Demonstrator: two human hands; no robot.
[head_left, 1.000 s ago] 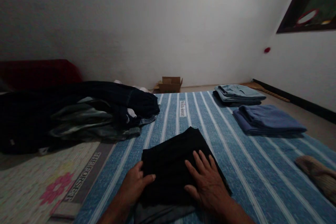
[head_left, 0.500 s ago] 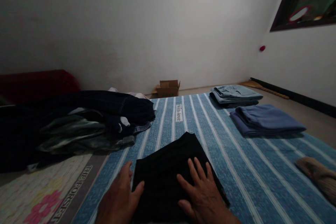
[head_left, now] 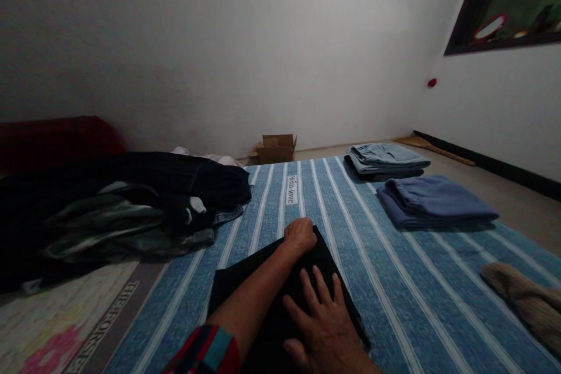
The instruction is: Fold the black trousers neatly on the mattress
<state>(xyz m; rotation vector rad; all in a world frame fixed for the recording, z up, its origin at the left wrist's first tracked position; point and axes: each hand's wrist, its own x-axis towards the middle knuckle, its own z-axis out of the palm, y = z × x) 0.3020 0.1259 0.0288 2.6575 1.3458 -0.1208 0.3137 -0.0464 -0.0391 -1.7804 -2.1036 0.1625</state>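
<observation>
A folded black garment (head_left: 263, 269) lies in front of me on the striped blue sheet; its exact kind cannot be made out. My left hand (head_left: 300, 235) reaches across it and is closed at its far right corner, gripping the cloth there. Below, my right hand (head_left: 324, 318) rests flat on the garment with fingers spread. My left forearm, with a checked sleeve (head_left: 210, 347), hides part of the cloth.
At the left is a heap of dark clothes (head_left: 210, 181). Folded blue-purple trousers (head_left: 438, 201) and a stack of folded light-blue jeans (head_left: 388, 158) lie at the right. A foot in a brown sock (head_left: 521, 289) shows at the right edge. A cardboard box (head_left: 275, 149) stands by the wall.
My left hand has moved from the garment's left edge to its far right corner and closed on it. My right hand stays flat on the cloth. The view has shifted slightly.
</observation>
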